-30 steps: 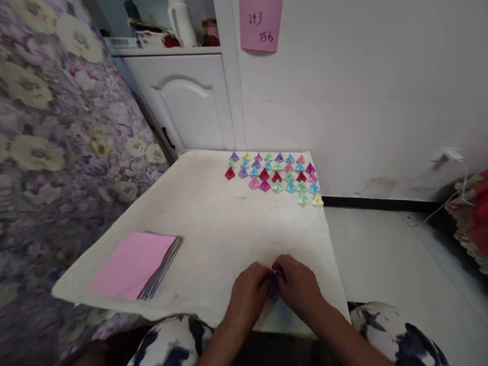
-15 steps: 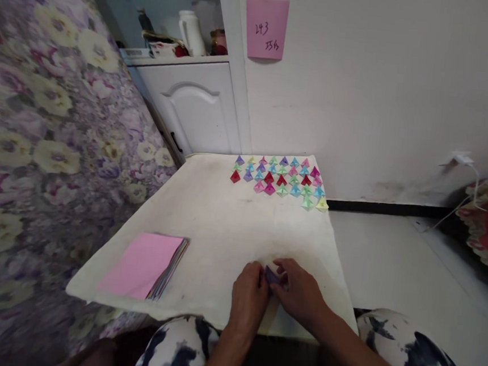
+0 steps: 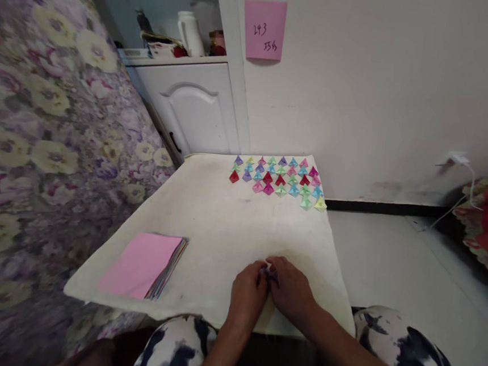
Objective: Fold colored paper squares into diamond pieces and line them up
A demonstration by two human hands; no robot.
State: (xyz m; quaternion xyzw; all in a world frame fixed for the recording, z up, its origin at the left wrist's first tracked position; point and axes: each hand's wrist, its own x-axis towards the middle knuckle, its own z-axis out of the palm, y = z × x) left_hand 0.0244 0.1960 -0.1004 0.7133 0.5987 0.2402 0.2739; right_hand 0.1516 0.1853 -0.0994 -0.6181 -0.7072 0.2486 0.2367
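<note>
Close together near the table's front edge, my left hand (image 3: 248, 289) and my right hand (image 3: 290, 287) both grip a small folded piece of purple paper (image 3: 269, 273). Fingers cover most of the paper, so its full shape is hidden. At the far right of the table stand rows of small folded paper pieces (image 3: 281, 180) in several colours. A stack of square coloured paper (image 3: 145, 265), pink on top, lies at the table's front left.
The pale cloth-covered table (image 3: 219, 220) meets a white cabinet (image 3: 191, 98) and a wall. A pink note (image 3: 264, 30) hangs on the wall. A floral curtain (image 3: 50, 149) borders the left side. My knees are at the front edge.
My right hand has closed in toward the left, its fingers now covering more of the purple paper. The left hand stays nearly in place.
</note>
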